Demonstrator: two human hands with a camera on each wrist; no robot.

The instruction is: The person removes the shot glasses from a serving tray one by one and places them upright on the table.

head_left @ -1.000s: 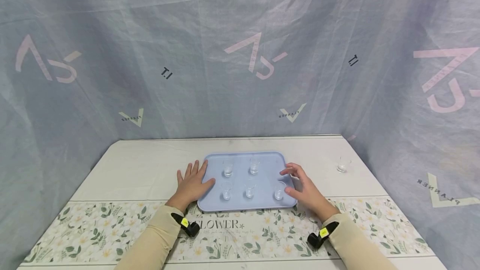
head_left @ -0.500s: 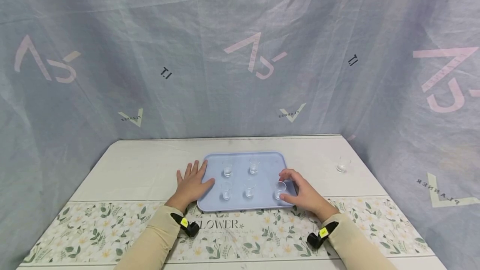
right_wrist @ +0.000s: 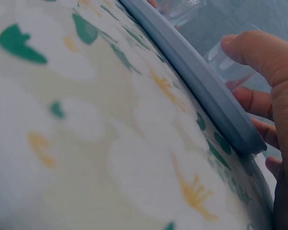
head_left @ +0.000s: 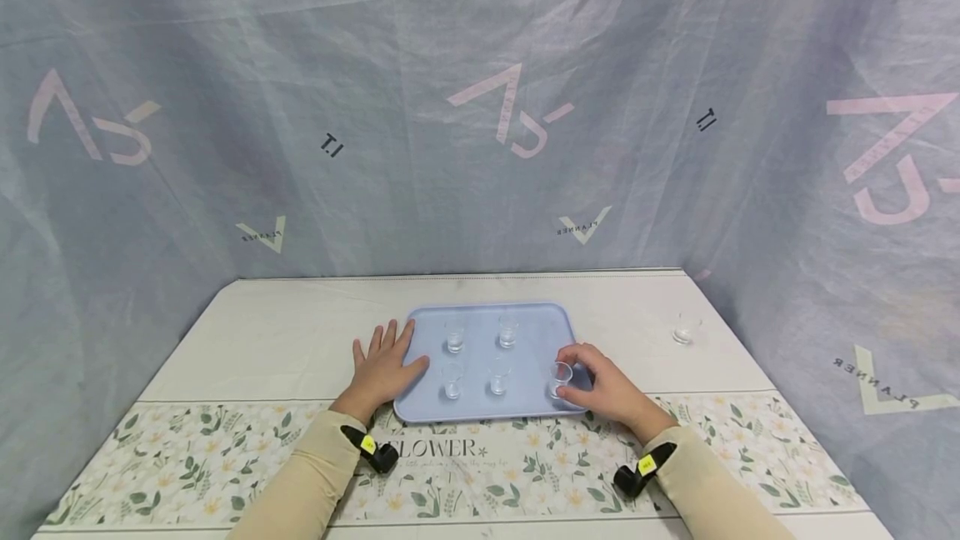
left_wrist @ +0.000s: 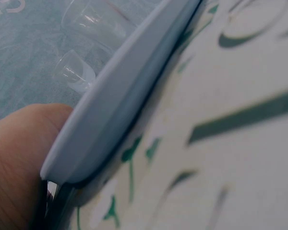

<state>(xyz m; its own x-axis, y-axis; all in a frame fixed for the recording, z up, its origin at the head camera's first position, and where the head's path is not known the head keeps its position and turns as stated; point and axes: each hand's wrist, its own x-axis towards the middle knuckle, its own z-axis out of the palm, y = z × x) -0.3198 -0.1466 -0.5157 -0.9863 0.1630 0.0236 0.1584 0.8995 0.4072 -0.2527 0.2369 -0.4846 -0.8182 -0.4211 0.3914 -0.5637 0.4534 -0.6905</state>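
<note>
Head view: left hand flat, fingers spread, on the left edge of the blue tray, thumb over the rim. Right hand at the tray's near right corner, thumb and fingers curled around a small glass standing on the tray.

Left wrist view: thumb against the tray rim, other fingers out of view.

Right wrist view: thumb and fingers clamp the glass just past the rim.

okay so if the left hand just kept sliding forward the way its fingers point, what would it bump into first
Probably the back-left small glass on the blue tray. The left hand lies flat over the tray's left edge, fingers pointing up and to the right toward it, though depth is hard to judge.
</note>
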